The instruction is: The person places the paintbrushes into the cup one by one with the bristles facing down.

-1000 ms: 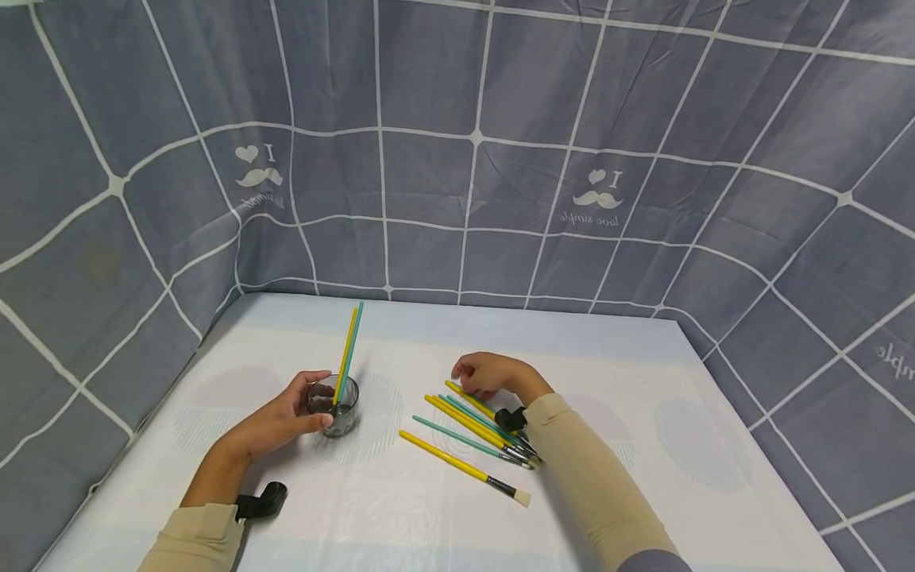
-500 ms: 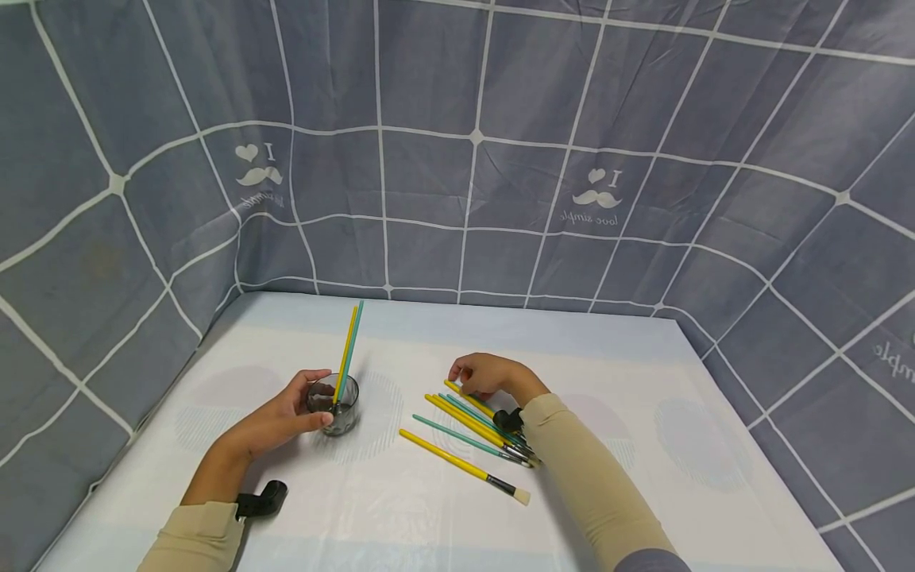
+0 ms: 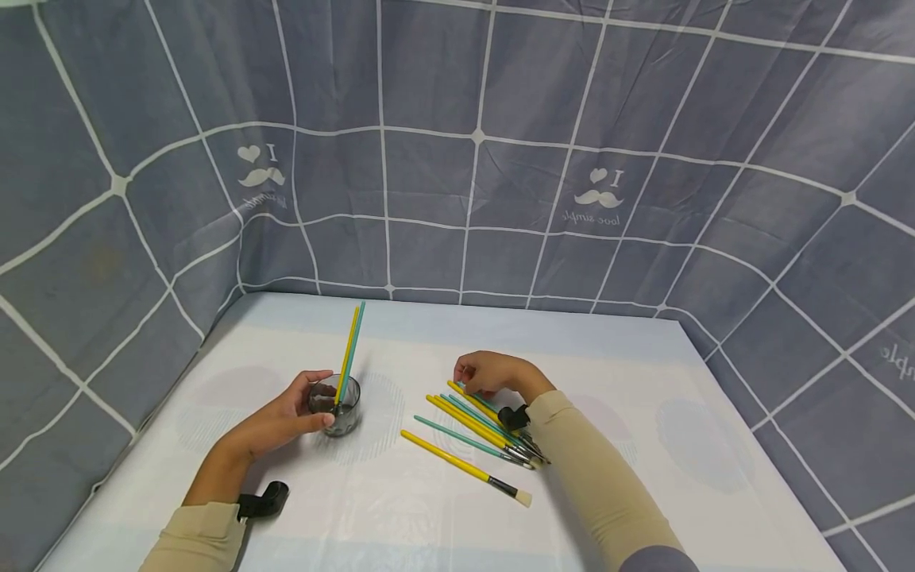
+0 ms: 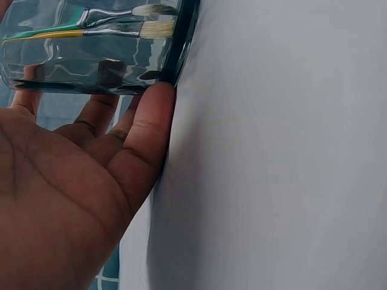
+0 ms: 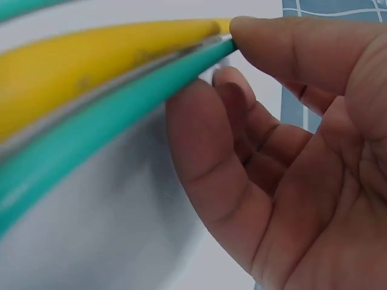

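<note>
My left hand grips a clear drinking glass, fingers and thumb at its sides. Inside lean a yellow paintbrush and a green paintbrush, handles up; the left wrist view shows their pale bristles near the glass bottom. Over the pile at the right, my right hand pinches a green paintbrush near its handle end, between thumb and index finger. A yellow paintbrush lies right alongside, its end touching the thumb. The forearm hides some brush heads in the head view.
Several yellow and green brushes lie bunched under the right wrist. Nearer the front are a separate green brush and a wide-bristled yellow brush. A grey checked curtain stands behind the white table.
A green brush end now shows beside the yellow one at my right fingertips, and that hand has shifted very slightly right. My left hand and the glass stay in place.
</note>
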The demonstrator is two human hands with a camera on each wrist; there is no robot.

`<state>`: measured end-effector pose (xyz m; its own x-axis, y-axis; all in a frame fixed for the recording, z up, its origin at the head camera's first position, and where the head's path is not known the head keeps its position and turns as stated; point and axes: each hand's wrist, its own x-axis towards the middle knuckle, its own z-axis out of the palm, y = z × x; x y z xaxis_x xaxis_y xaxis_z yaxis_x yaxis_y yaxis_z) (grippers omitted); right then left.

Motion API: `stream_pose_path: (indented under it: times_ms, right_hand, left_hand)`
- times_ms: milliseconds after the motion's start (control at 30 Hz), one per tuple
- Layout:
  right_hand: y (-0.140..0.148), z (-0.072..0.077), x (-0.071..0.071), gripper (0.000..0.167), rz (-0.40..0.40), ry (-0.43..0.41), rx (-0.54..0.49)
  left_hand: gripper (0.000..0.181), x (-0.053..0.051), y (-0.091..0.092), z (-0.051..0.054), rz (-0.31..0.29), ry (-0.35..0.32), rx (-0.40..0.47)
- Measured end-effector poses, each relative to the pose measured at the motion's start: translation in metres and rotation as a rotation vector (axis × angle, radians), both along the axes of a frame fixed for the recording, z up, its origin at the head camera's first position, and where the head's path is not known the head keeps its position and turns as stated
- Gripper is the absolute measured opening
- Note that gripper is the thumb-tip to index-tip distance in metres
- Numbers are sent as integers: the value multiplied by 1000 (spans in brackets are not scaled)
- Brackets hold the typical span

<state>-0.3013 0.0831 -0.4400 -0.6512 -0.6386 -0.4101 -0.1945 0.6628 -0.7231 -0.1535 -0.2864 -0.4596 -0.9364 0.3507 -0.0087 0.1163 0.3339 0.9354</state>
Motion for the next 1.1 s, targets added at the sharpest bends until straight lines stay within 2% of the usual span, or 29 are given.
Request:
stream_pose_path:
  times_ms: [300,600,800,1100]
  right_hand:
    - [8,11,-9,14,7,-17,-6]
    - [15,27,-10,22,17,-45,-98]
    - [18,35,-14,25,19,-13,-150]
    - [20,48,-22,12,-18,50,-262]
  left_hand:
    - [77,1,1,0,3,1,-5]
    - [75,1,3,1,-5,12,6]
    - [77,1,4,2,-4,2,7]
    - [78,2,7,4,9,-5,12]
